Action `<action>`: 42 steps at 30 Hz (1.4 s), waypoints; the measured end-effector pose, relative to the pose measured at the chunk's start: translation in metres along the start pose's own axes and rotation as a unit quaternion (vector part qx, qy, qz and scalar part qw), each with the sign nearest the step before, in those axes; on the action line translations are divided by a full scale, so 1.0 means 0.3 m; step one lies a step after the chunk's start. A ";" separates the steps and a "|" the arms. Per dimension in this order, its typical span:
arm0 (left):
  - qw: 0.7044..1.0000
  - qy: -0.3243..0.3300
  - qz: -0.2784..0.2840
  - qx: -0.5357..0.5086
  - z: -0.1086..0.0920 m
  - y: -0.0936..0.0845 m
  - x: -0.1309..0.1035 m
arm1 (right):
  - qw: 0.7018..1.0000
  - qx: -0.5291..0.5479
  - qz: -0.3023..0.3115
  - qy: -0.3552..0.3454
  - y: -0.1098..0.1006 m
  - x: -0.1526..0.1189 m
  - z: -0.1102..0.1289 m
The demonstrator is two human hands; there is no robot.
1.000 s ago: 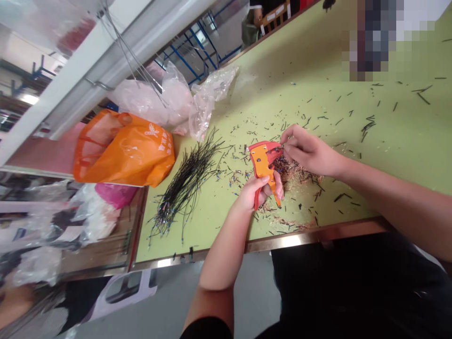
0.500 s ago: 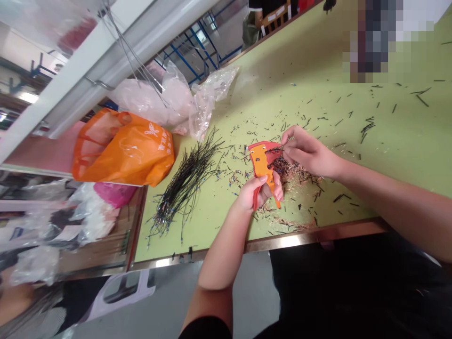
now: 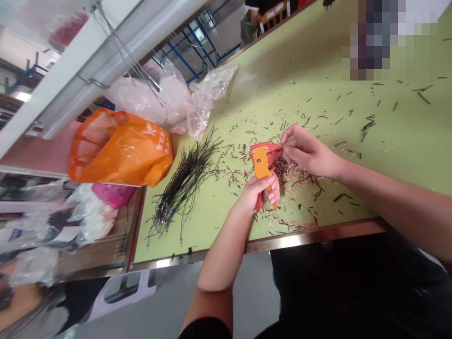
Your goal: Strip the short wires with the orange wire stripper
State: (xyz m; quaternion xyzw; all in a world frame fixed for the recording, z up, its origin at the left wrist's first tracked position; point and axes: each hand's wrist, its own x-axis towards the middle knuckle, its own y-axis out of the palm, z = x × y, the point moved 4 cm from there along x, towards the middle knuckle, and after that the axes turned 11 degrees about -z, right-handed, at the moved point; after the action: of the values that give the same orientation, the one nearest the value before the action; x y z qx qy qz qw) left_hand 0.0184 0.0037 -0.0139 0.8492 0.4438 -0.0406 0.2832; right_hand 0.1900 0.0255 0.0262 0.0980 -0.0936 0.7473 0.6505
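Observation:
My left hand (image 3: pixel 263 190) is wrapped round the handles of an orange and red wire stripper (image 3: pixel 262 162), squeezed close together. The tool's head points right, towards my right hand (image 3: pixel 302 149). My right fingers are pinched at the jaws' tip on a thin dark wire, most of which is hidden by the fingers and the jaws. Under both hands lies a heap of black wire offcuts and copper strands (image 3: pixel 294 173). To the left a bundle of black wires (image 3: pixel 187 176) with small blue ends rests on the green tabletop (image 3: pixel 208 226).
An orange bag (image 3: pixel 123 148) and clear plastic bags (image 3: pixel 176 96) stand at the table's left side, below a white shelf beam (image 3: pixel 116 52). Black offcuts (image 3: pixel 369 123) are scattered to the right. A lilac plastic stool (image 3: pixel 123 294) is below the table. People sit at the far edge and lower left.
My left hand has closed the stripper's handles tighter, and the tool's jaws have come together. My right hand stays nearly where it was, still pinched at the tip.

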 end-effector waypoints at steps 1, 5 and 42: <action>1.000 -0.001 -0.005 0.001 0.002 -0.001 0.001 | 1.000 -0.006 -0.002 0.001 -0.001 0.001 -0.003; 1.000 0.000 -0.029 0.008 0.006 -0.003 0.004 | 0.999 -0.036 -0.018 0.025 -0.008 0.008 -0.019; 0.912 0.290 -0.246 -0.155 -0.220 -0.211 -0.074 | 0.918 -0.235 -0.315 -0.045 -0.301 0.091 0.020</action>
State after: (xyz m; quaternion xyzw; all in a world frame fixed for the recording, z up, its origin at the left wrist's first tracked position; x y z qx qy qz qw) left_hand -0.0562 0.0499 0.0203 0.6330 0.7021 0.2084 0.2509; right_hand 0.2760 0.0622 0.0406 0.0009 -0.2600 0.4546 0.8519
